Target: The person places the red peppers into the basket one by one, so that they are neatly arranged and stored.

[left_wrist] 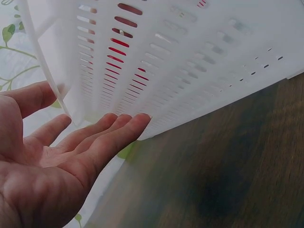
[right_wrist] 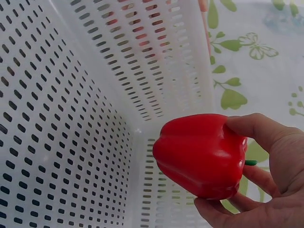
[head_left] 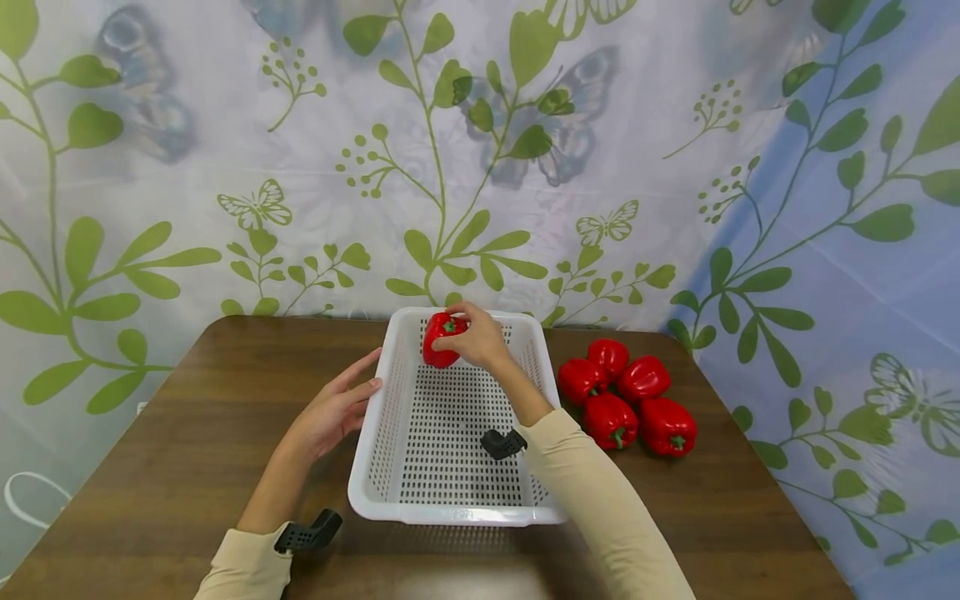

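**First pepper over the basket, five waiting**

Nearest, in the lower middle of the head view, the white basket (head_left: 450, 417) sits on the desk (head_left: 187, 467), its perforated floor bare. At its left wall the left hand (head_left: 333, 408) lies released, straight fingers touching the rim. Farther up, the right hand (head_left: 480, 337) grasps a red pepper (head_left: 438, 340) above the basket's far end. By my judgement none is placed yet; five peppers (head_left: 626, 396) remain grouped right of centre.
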`<move>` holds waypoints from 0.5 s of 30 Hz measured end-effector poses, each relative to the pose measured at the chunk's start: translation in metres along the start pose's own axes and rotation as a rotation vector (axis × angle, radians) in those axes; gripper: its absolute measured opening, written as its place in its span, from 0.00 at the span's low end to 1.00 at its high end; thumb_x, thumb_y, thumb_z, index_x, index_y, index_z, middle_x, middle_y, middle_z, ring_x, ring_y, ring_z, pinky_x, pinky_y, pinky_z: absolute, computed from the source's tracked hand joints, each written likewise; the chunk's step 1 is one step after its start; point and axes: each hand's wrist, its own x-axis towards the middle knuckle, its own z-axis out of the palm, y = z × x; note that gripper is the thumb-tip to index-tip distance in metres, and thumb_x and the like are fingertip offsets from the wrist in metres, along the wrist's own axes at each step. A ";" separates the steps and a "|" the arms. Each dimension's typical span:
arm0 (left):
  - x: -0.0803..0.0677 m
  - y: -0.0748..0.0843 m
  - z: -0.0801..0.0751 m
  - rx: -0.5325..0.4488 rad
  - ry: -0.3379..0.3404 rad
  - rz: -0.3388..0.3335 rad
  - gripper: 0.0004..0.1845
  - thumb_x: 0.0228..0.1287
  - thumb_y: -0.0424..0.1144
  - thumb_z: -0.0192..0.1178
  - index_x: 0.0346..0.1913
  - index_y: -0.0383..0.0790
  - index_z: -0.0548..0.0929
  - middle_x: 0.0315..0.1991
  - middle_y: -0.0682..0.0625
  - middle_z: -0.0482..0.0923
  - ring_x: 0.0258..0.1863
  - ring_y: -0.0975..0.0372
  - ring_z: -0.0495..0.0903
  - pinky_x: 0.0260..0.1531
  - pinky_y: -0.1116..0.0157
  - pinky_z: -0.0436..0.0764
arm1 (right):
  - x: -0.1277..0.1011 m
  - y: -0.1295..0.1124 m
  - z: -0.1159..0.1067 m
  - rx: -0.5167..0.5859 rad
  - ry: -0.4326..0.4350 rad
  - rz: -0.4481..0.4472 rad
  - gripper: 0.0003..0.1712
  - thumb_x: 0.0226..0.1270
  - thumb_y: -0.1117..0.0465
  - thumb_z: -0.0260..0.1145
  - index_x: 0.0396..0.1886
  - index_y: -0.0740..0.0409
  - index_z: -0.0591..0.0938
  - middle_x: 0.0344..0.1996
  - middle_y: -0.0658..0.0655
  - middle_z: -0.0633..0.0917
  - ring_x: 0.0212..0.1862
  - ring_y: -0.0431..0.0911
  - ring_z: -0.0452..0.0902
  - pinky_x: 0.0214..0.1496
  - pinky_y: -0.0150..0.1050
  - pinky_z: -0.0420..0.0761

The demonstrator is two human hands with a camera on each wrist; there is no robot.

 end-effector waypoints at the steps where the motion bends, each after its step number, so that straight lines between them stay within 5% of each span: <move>1: 0.000 0.000 0.000 0.002 -0.001 0.002 0.35 0.79 0.40 0.53 0.82 0.52 0.52 0.66 0.39 0.70 0.56 0.54 0.84 0.48 0.58 0.87 | 0.000 0.000 0.001 -0.004 -0.002 -0.002 0.34 0.57 0.55 0.77 0.64 0.48 0.78 0.62 0.59 0.80 0.58 0.55 0.77 0.51 0.48 0.86; 15: -0.002 0.000 0.000 0.004 -0.002 0.010 0.34 0.79 0.40 0.53 0.82 0.54 0.53 0.70 0.35 0.66 0.59 0.51 0.83 0.50 0.56 0.87 | -0.001 0.005 0.016 -0.109 0.007 -0.015 0.34 0.56 0.56 0.78 0.65 0.48 0.81 0.61 0.58 0.83 0.61 0.54 0.76 0.55 0.48 0.86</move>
